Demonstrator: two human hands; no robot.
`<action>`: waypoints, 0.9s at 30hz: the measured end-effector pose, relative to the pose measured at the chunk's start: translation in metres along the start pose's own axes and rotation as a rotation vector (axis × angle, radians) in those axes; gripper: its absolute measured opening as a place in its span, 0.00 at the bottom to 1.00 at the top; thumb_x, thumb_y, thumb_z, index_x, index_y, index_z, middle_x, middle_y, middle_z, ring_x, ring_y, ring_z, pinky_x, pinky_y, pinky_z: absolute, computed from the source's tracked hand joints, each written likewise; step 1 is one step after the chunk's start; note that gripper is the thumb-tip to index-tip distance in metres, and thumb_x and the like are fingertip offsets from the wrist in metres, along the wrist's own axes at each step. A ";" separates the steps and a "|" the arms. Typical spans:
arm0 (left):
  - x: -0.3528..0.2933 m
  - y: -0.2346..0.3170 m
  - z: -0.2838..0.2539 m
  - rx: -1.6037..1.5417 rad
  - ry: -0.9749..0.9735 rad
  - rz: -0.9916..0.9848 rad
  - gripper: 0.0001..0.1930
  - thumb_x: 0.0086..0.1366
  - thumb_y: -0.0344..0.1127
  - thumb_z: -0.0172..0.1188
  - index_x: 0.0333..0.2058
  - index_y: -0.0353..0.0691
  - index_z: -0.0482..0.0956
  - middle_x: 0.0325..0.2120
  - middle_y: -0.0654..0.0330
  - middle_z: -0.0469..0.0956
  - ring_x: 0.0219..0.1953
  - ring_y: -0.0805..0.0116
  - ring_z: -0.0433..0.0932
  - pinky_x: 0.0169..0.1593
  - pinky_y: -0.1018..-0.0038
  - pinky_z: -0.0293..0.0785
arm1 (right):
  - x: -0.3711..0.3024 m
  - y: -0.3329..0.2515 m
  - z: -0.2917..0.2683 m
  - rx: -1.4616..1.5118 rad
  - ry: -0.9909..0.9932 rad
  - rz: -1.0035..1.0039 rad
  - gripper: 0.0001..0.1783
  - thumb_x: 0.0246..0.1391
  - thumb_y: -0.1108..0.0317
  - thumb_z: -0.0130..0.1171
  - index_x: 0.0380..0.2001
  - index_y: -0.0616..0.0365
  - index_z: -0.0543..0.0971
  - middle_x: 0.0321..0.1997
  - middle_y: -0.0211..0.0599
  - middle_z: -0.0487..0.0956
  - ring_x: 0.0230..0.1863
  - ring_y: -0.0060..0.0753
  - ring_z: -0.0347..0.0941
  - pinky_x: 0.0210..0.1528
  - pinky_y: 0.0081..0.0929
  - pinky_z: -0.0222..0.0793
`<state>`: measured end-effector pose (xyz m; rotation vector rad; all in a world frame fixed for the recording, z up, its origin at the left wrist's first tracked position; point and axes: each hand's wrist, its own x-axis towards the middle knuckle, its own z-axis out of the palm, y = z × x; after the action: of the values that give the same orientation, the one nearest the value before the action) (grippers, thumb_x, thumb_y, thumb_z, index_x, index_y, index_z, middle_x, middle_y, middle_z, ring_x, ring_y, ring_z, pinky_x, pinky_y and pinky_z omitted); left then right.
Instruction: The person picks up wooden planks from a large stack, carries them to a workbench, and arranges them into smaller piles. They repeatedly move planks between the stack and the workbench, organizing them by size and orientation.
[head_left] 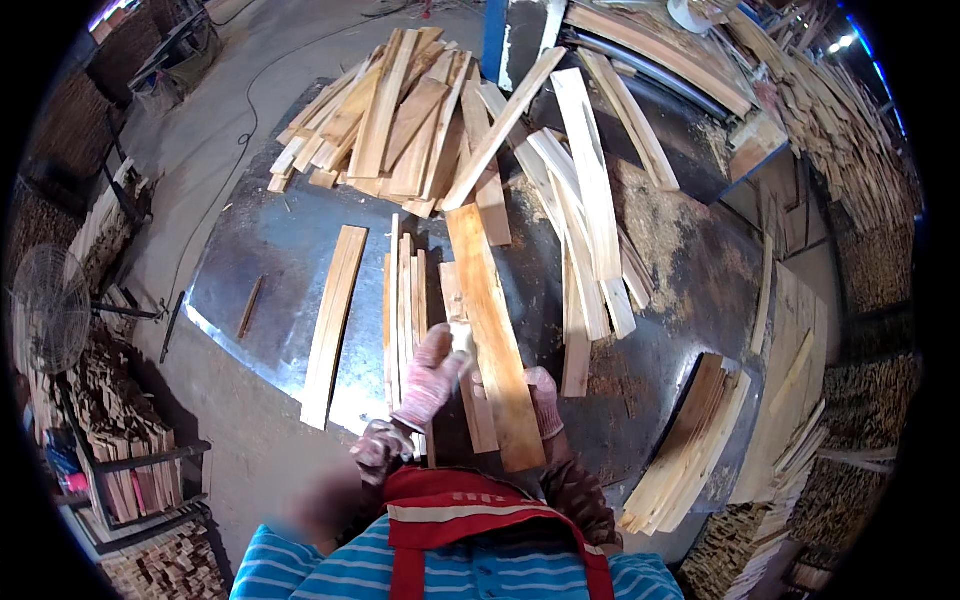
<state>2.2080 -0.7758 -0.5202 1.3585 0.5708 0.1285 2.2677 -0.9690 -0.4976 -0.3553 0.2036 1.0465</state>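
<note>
A long orange-brown wooden plank (492, 335) is tilted up in front of me, its near end close to my red apron. My right hand (543, 402), in a pinkish knit glove, grips the plank's right edge near that end, with some fingers hidden behind the wood. To the plank's left is my left hand (428, 382) in a similar glove, fingers stretched forward and apart, with nothing clearly held. A shorter board (478, 410) lies partly under the plank. Several narrow strips (405, 300) lie side by side just beyond my left hand.
A dark metal table (270, 320) bears a large heap of boards (400, 120) at the far left and crossed boards (580, 200) at the far right. One pale board (335, 325) lies left; a stack (690, 440) sits near right. A fan (52, 310) stands far left.
</note>
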 end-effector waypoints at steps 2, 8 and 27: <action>-0.005 0.028 0.026 0.157 -0.005 0.020 0.41 0.59 0.43 0.71 0.65 0.33 0.60 0.59 0.41 0.69 0.62 0.52 0.69 0.62 0.62 0.67 | 0.008 0.003 0.008 0.053 -0.042 -0.049 0.30 0.48 0.62 0.53 0.53 0.69 0.74 0.47 0.52 0.79 0.45 0.46 0.79 0.51 0.39 0.76; 0.007 0.042 0.023 0.278 0.090 -0.021 0.50 0.56 0.39 0.71 0.70 0.36 0.48 0.49 0.46 0.75 0.50 0.57 0.77 0.53 0.66 0.74 | 0.043 0.030 -0.016 -1.144 0.125 -0.316 0.12 0.57 0.71 0.64 0.44 0.63 0.81 0.47 0.30 0.81 0.47 0.21 0.74 0.52 0.25 0.70; 0.050 -0.082 -0.308 0.983 0.419 -0.530 0.17 0.55 0.48 0.65 0.39 0.45 0.86 0.55 0.50 0.73 0.57 0.49 0.72 0.62 0.62 0.68 | 0.048 0.105 -0.074 -1.676 0.456 -0.048 0.41 0.50 0.56 0.58 0.67 0.60 0.62 0.62 0.56 0.70 0.63 0.53 0.68 0.65 0.38 0.64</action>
<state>2.0909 -0.5020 -0.6434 2.0765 1.4489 -0.3580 2.2002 -0.9110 -0.6018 -2.0958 -0.3444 0.8542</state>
